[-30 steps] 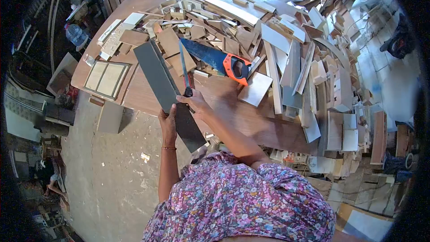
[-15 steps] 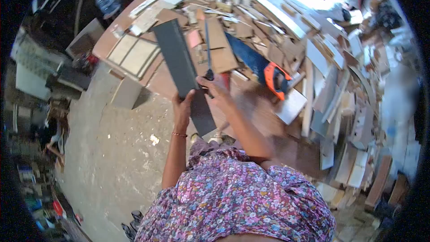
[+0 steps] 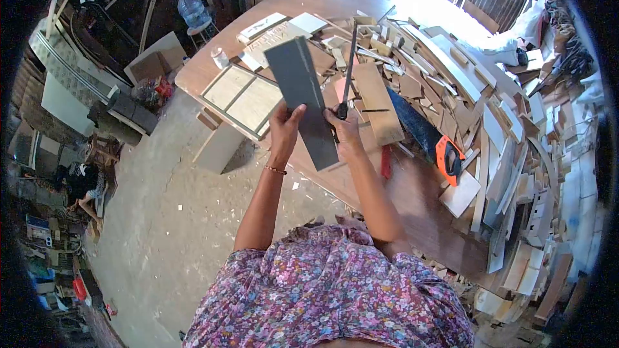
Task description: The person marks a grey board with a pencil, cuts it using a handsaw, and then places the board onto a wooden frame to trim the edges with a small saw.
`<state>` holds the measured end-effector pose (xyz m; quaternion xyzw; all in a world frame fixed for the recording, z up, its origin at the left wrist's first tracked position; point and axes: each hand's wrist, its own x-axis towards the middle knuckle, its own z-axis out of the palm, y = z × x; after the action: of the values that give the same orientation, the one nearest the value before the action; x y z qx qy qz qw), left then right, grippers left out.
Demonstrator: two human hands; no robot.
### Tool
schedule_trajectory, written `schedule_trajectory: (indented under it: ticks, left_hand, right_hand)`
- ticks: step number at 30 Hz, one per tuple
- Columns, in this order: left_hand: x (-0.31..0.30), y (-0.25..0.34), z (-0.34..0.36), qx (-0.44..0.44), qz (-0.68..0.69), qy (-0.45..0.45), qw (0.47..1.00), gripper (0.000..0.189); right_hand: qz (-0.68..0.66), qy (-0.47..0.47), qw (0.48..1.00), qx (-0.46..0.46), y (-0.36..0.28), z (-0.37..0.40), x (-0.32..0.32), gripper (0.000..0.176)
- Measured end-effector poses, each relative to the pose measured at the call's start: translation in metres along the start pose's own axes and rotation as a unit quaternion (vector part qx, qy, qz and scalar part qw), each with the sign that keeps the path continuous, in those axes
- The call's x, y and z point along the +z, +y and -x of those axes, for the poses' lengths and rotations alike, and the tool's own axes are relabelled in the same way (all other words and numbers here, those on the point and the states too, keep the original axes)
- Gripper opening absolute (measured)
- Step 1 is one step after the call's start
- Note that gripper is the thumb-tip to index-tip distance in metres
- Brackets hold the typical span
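Observation:
My left hand (image 3: 285, 130) is closed on the left edge of a long dark grey board (image 3: 300, 84), thumb across its face. The board is held up at a tilt over the near edge of the table. My right hand (image 3: 345, 130), close against the board's right edge, grips the black handle of a long, thin, dark-bladed tool (image 3: 350, 67). Its blade points up and away from me; I cannot tell whether it is a file or a narrow saw. Just right of it lies a tan wooden block (image 3: 379, 103) with a dark slot.
On the brown table (image 3: 412, 196) lie a handsaw with an orange handle (image 3: 449, 160), a framed pale panel (image 3: 235, 93) and a heap of wood offcuts (image 3: 445, 100). A small jar (image 3: 220, 58) stands at the left edge. Behind is a large water bottle (image 3: 191, 9). Far left, a person (image 3: 87, 187) is partly visible.
The view has swung, so the table and saw appear farther right and lower. Both hands still hold the board and the thin tool, whose blade now leans right instead of left.

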<state>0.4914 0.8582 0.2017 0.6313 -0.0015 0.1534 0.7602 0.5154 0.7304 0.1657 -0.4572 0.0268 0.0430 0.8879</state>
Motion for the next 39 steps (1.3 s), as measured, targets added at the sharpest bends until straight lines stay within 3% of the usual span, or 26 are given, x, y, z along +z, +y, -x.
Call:
schedule_trajectory:
  ticks: [2,5,8,10,12,14,16,17,18,20,22,24,25,28,29,30,32,34,39]
  left_hand:
    - [0.001,0.003,-0.010,0.028,-0.025,-0.017,0.999,0.021]
    - [0.005,0.003,-0.019,0.024,0.001,-0.032,0.999,0.014]
    - [0.003,0.004,-0.022,0.047,-0.061,-0.046,0.996,0.016]
    - [0.002,0.023,-0.021,0.059,-0.118,-0.028,0.991,0.023]
    - [0.009,0.042,-0.031,0.136,-0.056,-0.011,0.989,0.032]
    - [0.008,0.067,-0.047,0.169,-0.120,-0.020,0.978,0.041]
    - [0.021,0.100,-0.057,0.280,-0.285,-0.040,0.916,0.039]
    - [0.028,0.114,-0.060,0.320,-0.355,-0.058,0.876,0.035]
    - [0.035,0.123,-0.065,0.355,-0.425,-0.076,0.829,0.032]
    - [0.042,0.119,-0.079,0.334,-0.458,-0.099,0.818,0.028]
    - [0.044,0.113,-0.082,0.312,-0.490,-0.125,0.805,0.025]
    - [0.048,0.103,-0.084,0.286,-0.507,-0.124,0.803,0.018]
    - [0.048,0.099,-0.084,0.293,-0.524,-0.082,0.796,0.015]
    - [0.047,0.096,-0.081,0.296,-0.522,-0.049,0.798,0.014]
    - [0.047,0.096,-0.079,0.300,-0.534,-0.043,0.789,0.013]
    - [0.046,0.095,-0.077,0.295,-0.537,-0.044,0.789,0.013]
    - [0.045,0.097,-0.079,0.296,-0.521,-0.062,0.798,0.013]
    - [0.045,0.096,-0.079,0.316,-0.525,-0.053,0.789,0.014]
    - [0.044,0.100,-0.072,0.298,-0.555,-0.050,0.775,0.014]
  right_hand:
    - [0.045,-0.001,0.997,-0.058,0.002,-0.009,-0.001,0.018]
    - [0.036,-0.001,0.999,-0.037,0.008,-0.025,-0.006,0.019]
    - [0.005,-0.021,0.999,-0.044,0.020,-0.032,-0.017,0.018]
    - [-0.014,-0.042,0.997,-0.056,0.025,-0.034,-0.021,0.018]
    - [-0.015,-0.052,0.996,-0.070,0.028,-0.037,-0.026,0.017]
    - [0.011,-0.065,0.995,-0.080,0.020,-0.036,-0.030,0.017]
    - [0.194,-0.040,0.979,0.048,-0.013,-0.020,-0.023,0.020]
    - [0.258,-0.042,0.965,-0.025,-0.004,-0.029,-0.028,0.021]
    - [0.262,-0.049,0.964,-0.022,-0.003,-0.036,-0.031,0.021]
    - [0.344,-0.058,0.931,-0.102,0.000,-0.042,-0.039,0.020]
    - [0.311,-0.081,0.939,-0.123,0.004,-0.040,-0.046,0.020]
    - [0.429,-0.058,0.884,-0.177,-0.003,-0.036,-0.049,0.021]
    - [0.356,-0.061,0.930,-0.069,-0.008,-0.029,-0.048,0.024]
    - [0.352,-0.082,0.932,-0.033,-0.038,-0.008,-0.042,0.029]
    - [0.446,-0.078,0.876,-0.163,-0.021,-0.022,-0.052,0.032]
    - [0.445,-0.080,0.878,-0.159,-0.026,-0.017,-0.050,0.032]
    - [0.523,-0.080,0.805,-0.268,-0.050,-0.004,-0.031,0.030]
    - [0.545,-0.073,0.799,-0.243,-0.059,0.002,-0.021,0.028]
    - [0.564,-0.078,0.769,-0.292,-0.062,0.004,-0.015,0.019]
